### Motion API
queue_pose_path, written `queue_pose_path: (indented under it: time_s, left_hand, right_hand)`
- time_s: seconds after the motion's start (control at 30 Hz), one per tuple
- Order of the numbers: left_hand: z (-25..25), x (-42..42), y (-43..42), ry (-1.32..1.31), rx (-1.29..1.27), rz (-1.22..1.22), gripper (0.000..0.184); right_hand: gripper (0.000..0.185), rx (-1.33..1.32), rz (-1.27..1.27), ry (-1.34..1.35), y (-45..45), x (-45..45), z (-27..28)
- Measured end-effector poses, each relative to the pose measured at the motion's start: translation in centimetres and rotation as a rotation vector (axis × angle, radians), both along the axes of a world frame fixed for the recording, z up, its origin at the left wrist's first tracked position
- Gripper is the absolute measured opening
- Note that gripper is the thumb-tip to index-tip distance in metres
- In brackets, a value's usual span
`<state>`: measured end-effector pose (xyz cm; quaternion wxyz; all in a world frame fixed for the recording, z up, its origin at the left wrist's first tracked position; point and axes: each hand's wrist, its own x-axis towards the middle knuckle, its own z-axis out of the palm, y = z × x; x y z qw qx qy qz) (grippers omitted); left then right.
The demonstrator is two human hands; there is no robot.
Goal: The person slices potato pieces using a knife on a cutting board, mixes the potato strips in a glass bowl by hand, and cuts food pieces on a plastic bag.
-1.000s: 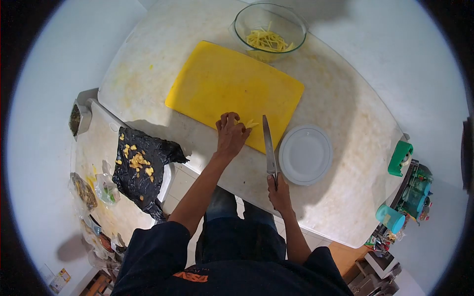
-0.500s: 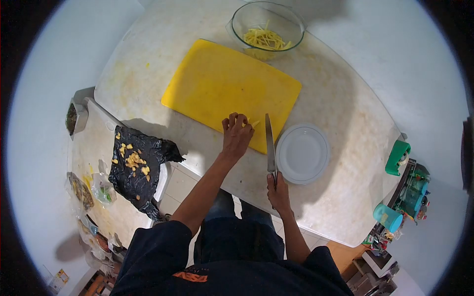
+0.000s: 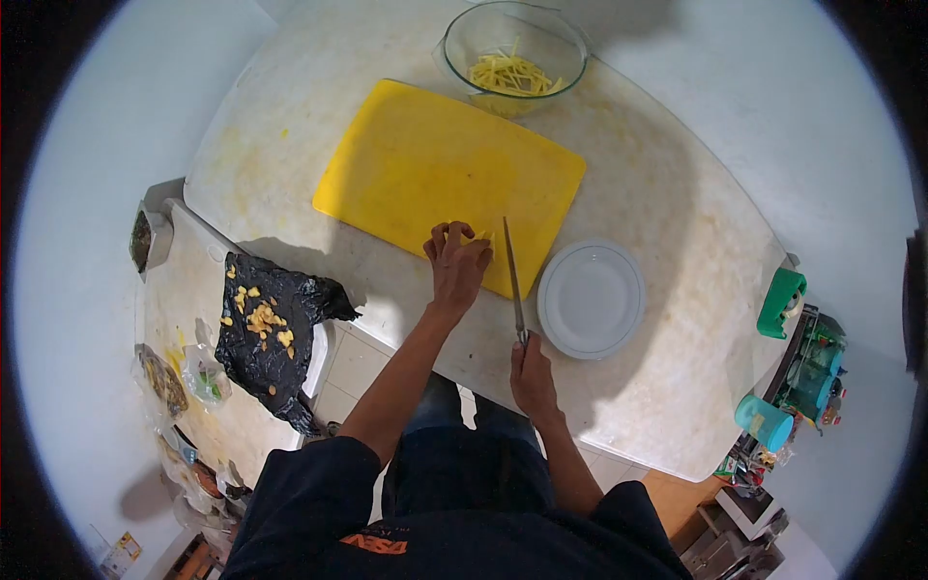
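My right hand (image 3: 535, 380) is wrapped round the handle of a long kitchen knife (image 3: 512, 273). Its blade points away from me over the right part of the yellow cutting board (image 3: 416, 150), with the edge turned down. Near the board's front edge, my left hand (image 3: 457, 269) is closed with bent fingers over pale yellow pieces (image 3: 487, 241) that look like potato. The fingers cover most of them. Just left of the blade, a little of the pieces shows. To the right of the knife stands a white plate (image 3: 591, 302) with nothing on it.
Behind the board, a clear glass bowl (image 3: 445, 60) holds pale yellow strips (image 3: 509, 73). A black plastic bag (image 3: 253, 350) with peelings (image 3: 262, 317) lies at the left. A green tape dispenser (image 3: 779, 304) and a turquoise container (image 3: 764, 423) are at the right.
The knife has shifted left, closer to my left hand, and its blade has turned from showing its flat side to nearly edge-on. My left hand has moved slightly left over the pieces.
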<state>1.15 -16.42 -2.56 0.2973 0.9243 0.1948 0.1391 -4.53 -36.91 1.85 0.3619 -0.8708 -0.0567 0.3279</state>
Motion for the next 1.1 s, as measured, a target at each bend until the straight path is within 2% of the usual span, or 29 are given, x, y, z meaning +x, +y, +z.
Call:
queue_pose_path:
  time_s: [0.1,0.2,0.4,0.6,0.8,0.9,1.0,1.1]
  left_hand:
    - [-0.4,-0.1,-0.4,0.009,-0.010,0.024,0.016]
    - [-0.5,-0.1,-0.9,0.015,0.055,0.050,0.017]
    - [-0.2,0.0,-0.7,-0.001,0.005,0.060,0.025]
    - [-1.1,-0.2,-0.2,0.038,0.025,0.035,0.027]
    - [-0.7,-0.2,0.0,-0.041,0.003,0.029,0.022]
    - [-0.6,0.0,-0.1,0.007,0.031,0.031,0.022]
    - [-0.3,-0.1,0.1,0.039,-0.047,0.009,0.023]
    - [-0.1,0.4,0.5,0.049,-0.050,0.000,0.018]
  right_hand:
    - [0.029,0.069,0.064,-0.088,0.4,-0.7,-0.7]
    - [0.028,0.046,0.072,-0.082,0.6,-0.8,-1.0]
    - [0.033,0.005,0.146,-0.202,0.2,-0.8,-1.7]
    - [0.038,-0.106,0.124,-0.011,1.8,-1.0,-1.0]
    - [0.039,-0.151,0.170,-0.100,2.3,-1.7,-2.4]
    - [0.037,-0.247,0.208,-0.088,2.3,-1.2,-2.2]
    - [0.034,-0.271,0.160,0.040,2.9,-0.9,-1.7]
    - [0.037,-0.263,0.160,0.055,3.2,-1.0,-1.4]
